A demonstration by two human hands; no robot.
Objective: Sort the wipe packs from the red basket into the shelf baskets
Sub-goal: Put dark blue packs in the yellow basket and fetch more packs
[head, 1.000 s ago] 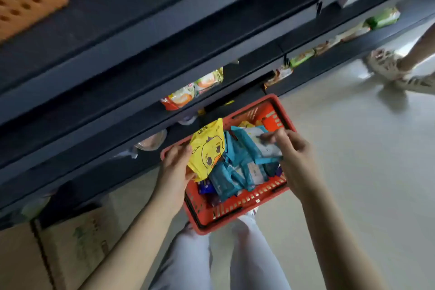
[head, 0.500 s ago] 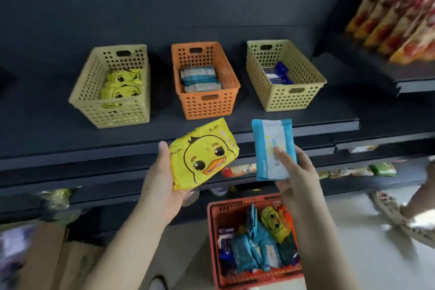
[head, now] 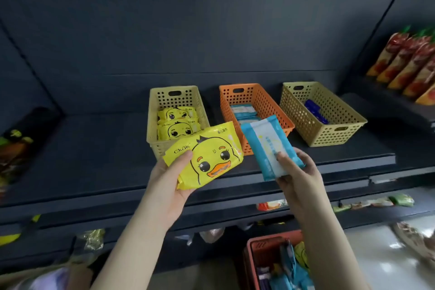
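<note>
While the left hand gripped a yellow pack, right hand pinched a blue pack, red basket cut off below

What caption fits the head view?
Left hand holds a yellow duck-print wipe pack, right hand a blue-and-white wipe pack, before shelf baskets.

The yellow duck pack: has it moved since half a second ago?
Yes. The yellow duck pack has risen leftward; it now overlaps the front of the left yellow basket.
</note>
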